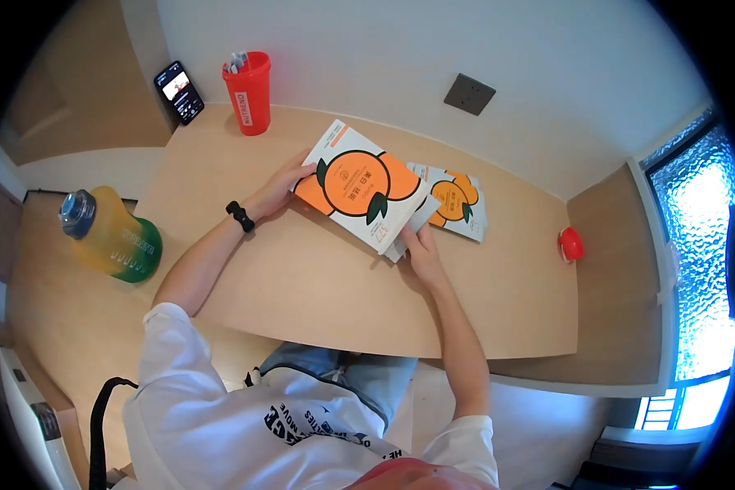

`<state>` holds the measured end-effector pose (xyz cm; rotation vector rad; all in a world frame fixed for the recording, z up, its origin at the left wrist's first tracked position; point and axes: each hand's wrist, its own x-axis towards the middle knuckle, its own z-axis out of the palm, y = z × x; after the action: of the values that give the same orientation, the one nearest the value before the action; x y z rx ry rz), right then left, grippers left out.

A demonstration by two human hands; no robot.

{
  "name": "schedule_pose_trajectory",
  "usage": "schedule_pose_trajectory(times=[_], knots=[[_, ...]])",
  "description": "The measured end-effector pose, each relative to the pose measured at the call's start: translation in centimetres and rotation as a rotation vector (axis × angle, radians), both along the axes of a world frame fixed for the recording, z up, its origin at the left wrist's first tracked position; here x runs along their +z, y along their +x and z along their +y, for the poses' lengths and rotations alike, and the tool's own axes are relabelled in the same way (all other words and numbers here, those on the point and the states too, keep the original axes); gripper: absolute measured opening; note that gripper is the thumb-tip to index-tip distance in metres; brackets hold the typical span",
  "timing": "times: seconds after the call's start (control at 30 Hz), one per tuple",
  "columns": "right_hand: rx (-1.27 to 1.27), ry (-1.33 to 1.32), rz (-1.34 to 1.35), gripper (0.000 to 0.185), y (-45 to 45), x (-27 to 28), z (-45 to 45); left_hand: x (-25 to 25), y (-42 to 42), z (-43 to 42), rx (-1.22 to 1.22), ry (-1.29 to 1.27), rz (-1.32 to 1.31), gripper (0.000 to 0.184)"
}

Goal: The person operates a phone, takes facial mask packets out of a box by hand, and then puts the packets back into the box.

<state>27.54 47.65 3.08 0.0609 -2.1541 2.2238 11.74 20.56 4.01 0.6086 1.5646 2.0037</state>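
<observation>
A white and orange cardboard box (361, 184) with a printed orange fruit and green leaves is held tilted over the desk. My left hand (288, 181) is closed round its left end, the fingers partly hidden behind it. At the lower right end, where a pale flap or edge sticks out, my right hand (420, 248) grips with thumb and fingers. Just beyond that end lies a small stack of flat packets (456, 204) with a matching orange print. Whether anything is inside the box cannot be seen.
On the wooden desk (327, 286) a red cup (253, 98) holds several thin packets. A phone (179, 92) leans on the wall beside it. A yellow-green bottle (114, 237) stands left, and a small red object (571, 244) sits by the right side panel.
</observation>
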Motion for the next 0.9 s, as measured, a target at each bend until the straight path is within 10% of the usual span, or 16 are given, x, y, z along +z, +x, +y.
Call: schedule_pose_trajectory(times=[0.4, 0.5, 0.6, 0.7, 0.9], knots=[[-0.136, -0.503, -0.114, 0.05, 0.7, 3.7, 0.7, -1.0, 1.1, 0.0, 0.011, 0.007, 0.064, 0.057], [-0.263, -0.335, 0.072, 0.052, -0.4, 2.6, 2.4, -1.2, -0.1, 0.3, 0.056, 0.068, -0.034, 0.055], [-0.656, 0.878, 0.199, 0.057, -0.9, 0.1, 7.0, -0.9, -0.1, 0.0, 0.1, 0.048, -0.086, 0.056], [-0.789, 1.363, 0.221, 0.063, -0.8, -1.2, 9.1, -0.2, 1.1, 0.2, 0.041, 0.037, -0.003, 0.056], [-0.746, 1.218, 0.006, 0.073, -0.7, -0.7, 11.0, -0.6, 0.6, 0.4, 0.184, 0.081, -0.023, 0.052]])
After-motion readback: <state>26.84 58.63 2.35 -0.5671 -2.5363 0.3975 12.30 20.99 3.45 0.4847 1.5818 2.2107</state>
